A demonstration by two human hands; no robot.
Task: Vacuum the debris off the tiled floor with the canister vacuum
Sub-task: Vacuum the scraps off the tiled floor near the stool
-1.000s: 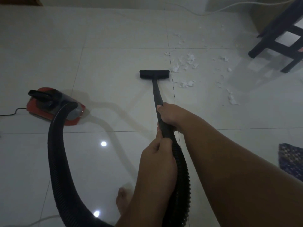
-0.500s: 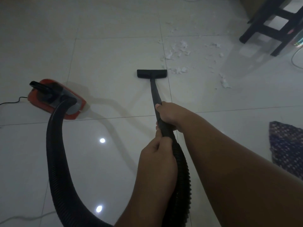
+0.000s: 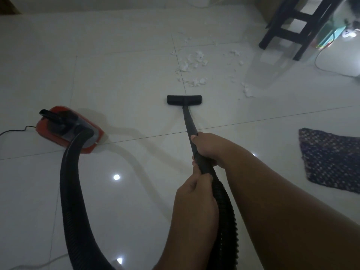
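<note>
1. Far left: a thin power cord (image 3: 13, 131) is running to the red canister vacuum (image 3: 68, 131), which is sitting on the tiled floor (image 3: 126, 78). A black ribbed hose (image 3: 70, 191) is arching from the canister down out of view and rising again to the hands.
2. Centre: the left hand (image 3: 194, 193) is closing around the hose cuff where it is joining the wand (image 3: 189, 121); the right hand (image 3: 209, 147) is gripping the wand just ahead of it. Both are wrapped tight.
3. The floor nozzle (image 3: 184, 100) is lying flat on the tile, just short of the white debris (image 3: 192, 63), not touching it.
4. Step judged in hand: the approach stroke; no scrap looks collected from this patch yet.
5. Next move is calling for a forward push over the nearest clump, then sweeps rightward towards the stray flakes (image 3: 247, 91).
6. Right: a dark stool (image 3: 292, 26) is standing beyond the scatter; a woven mat (image 3: 331, 158) is lying well apart.
</note>
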